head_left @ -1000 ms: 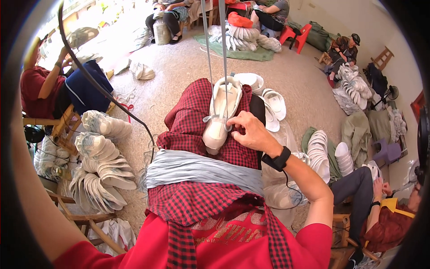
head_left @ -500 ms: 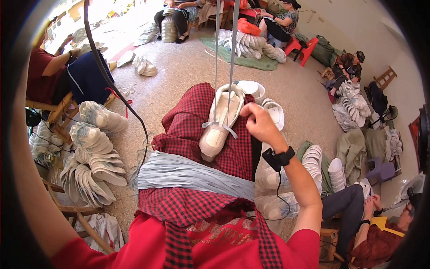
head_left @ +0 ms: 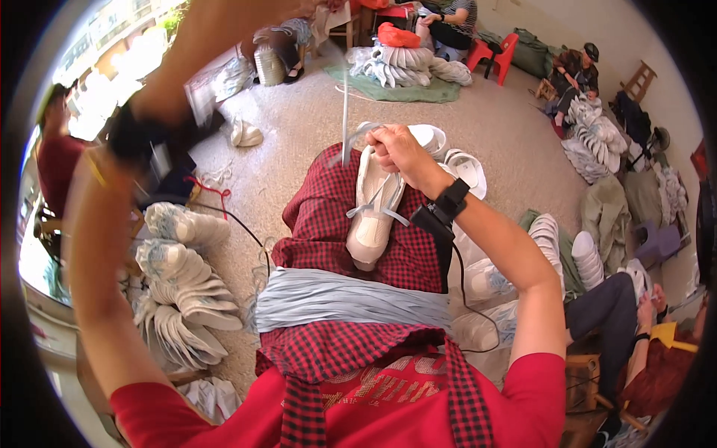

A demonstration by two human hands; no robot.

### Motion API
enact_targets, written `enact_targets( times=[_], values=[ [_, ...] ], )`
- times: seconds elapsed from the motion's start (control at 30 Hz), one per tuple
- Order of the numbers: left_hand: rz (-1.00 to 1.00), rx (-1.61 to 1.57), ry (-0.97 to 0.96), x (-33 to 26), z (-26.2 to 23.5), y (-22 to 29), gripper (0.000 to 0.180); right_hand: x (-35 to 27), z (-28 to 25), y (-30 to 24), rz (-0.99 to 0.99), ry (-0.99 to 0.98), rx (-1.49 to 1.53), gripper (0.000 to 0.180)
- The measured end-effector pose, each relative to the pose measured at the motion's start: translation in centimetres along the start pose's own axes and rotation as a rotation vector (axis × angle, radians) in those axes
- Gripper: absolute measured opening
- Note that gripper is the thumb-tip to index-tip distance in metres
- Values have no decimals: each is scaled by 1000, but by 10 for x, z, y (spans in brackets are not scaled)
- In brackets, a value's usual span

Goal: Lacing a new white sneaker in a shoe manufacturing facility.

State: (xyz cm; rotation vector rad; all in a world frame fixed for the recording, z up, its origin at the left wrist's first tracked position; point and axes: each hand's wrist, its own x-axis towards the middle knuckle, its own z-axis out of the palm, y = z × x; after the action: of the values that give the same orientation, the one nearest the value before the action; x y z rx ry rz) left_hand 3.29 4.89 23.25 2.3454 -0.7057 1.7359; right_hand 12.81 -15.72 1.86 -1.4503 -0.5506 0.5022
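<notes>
A white lace-up shoe (head_left: 367, 240) lies on my lap, its toe toward me, with a flat grey shoelace (head_left: 346, 112) crossing its lowest eyelets. Closed fingers of my right hand (head_left: 397, 153) grip a strand of that lace above the shoe's opening. The other strand rises beyond the shoe, smeared by motion. High at the upper left is my left hand (head_left: 258, 19), blurred and cut off by the top edge, so its fingers do not show. A thick bundle of grey laces (head_left: 351, 299) lies across my waist, over a red-and-black checked apron (head_left: 321, 201).
More white shoes (head_left: 464, 170) stand beyond my right knee. Stacks of nested shoes (head_left: 190, 276) lie on the floor at left, others (head_left: 545, 235) at right. A black cable (head_left: 243, 228) runs past my left side. Several people sit around, one (head_left: 650, 366) close at right.
My left hand has swung into view at the upper left. My right hand has moved toward the shoe's opening and now grips a lace. The two taut upright strands have slackened and shifted.
</notes>
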Motion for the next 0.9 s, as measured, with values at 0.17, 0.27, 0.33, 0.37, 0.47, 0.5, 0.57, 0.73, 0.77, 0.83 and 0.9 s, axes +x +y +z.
enact_targets(
  times=[0.17,0.27,0.33,0.37,0.47,0.5,0.57,0.73,0.77,0.83,0.9],
  values=[
    [-124,-570,-918,-194,40,51,13,17,-21,28,33,93,-195,26],
    [-163,-571,-928,-230,61,55,15,21,-10,26,50,136,-222,26],
    [-153,-579,-917,-240,73,55,16,22,-16,27,40,75,-206,26],
    [-125,-622,-918,-245,77,52,17,23,-16,28,29,54,-213,26],
    [-47,-758,-786,-244,82,54,13,25,-14,30,37,84,-238,25],
    [-2,-842,-646,-242,82,57,10,26,-16,31,61,70,-269,29],
    [-111,-795,-660,-244,83,62,10,29,-20,33,84,61,-294,35],
    [-532,-633,-638,-247,90,76,16,33,-23,39,21,-29,-275,33],
    [-513,-570,-666,-246,89,79,19,33,-26,41,12,-15,-297,33],
    [-503,-497,-697,-246,81,84,23,31,-20,35,32,6,-317,33],
    [-576,-512,-742,-244,68,90,27,29,-14,33,49,28,-340,33]
  ],
)
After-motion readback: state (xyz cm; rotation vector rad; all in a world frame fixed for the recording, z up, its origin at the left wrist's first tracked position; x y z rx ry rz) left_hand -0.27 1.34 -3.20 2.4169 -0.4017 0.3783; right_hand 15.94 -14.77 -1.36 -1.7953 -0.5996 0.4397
